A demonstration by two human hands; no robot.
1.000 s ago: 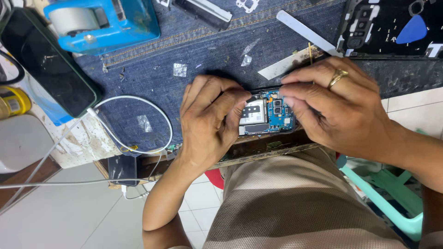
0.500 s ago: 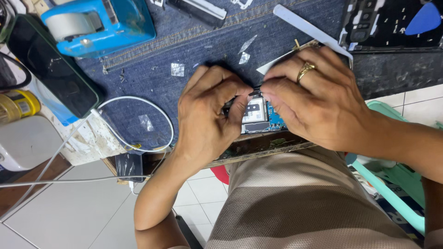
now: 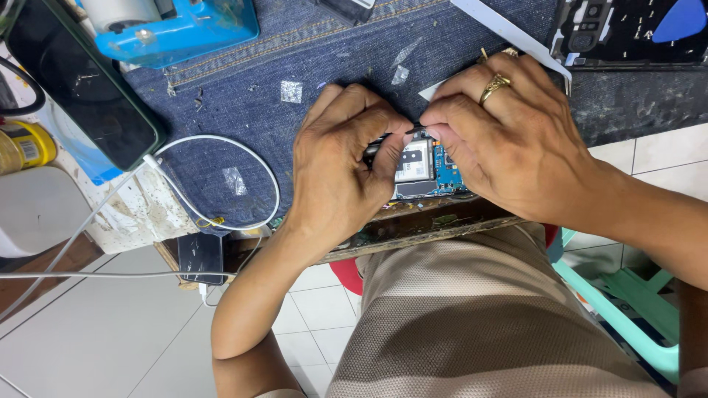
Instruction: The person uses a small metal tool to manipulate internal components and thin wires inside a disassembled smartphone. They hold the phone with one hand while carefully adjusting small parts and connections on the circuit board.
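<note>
An opened phone with a blue circuit board and a silver shield point(image 3: 422, 168) lies at the near edge of a denim-covered bench point(image 3: 317, 66). My left hand point(image 3: 343, 166) curls over its left side, thumb and fingers pinched at the top of the board. My right hand point(image 3: 509, 136), with a gold ring, covers the right side. Its fingertips meet the left hand's at a small dark part point(image 3: 413, 130) above the shield. Most of the phone is hidden under both hands.
A dark phone point(image 3: 88, 96) lies at the left with a white cable point(image 3: 221, 177) looping from it. A blue tape dispenser point(image 3: 177, 26) stands at the back left, a yellow tin point(image 3: 26, 147) at far left. A black phone cover point(image 3: 627, 33) lies back right, a green stool point(image 3: 634, 309) below.
Both hands have drawn closer together over the board. Their fingertips now pinch at its top edge. The view has shifted slightly.
</note>
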